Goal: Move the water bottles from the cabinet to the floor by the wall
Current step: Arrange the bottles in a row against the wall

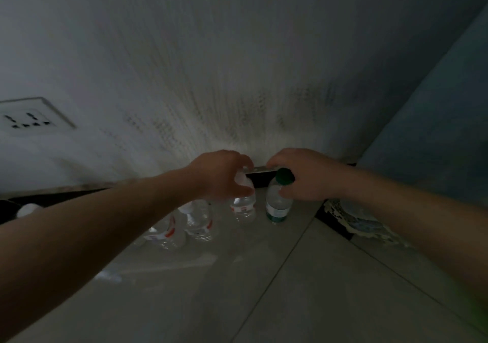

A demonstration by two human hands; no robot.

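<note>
- Two at once, likely saving trips: gripping a red-label bottle (244,208) in left hand (219,176), green-capped bottle (276,209) in right hand (307,177).
- Set upright mid-frame against the wall (237,65), extending the row (196,222).

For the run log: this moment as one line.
left hand grips red-label bottle | right hand grips green-cap bottle | both upright, floor by wall
</note>
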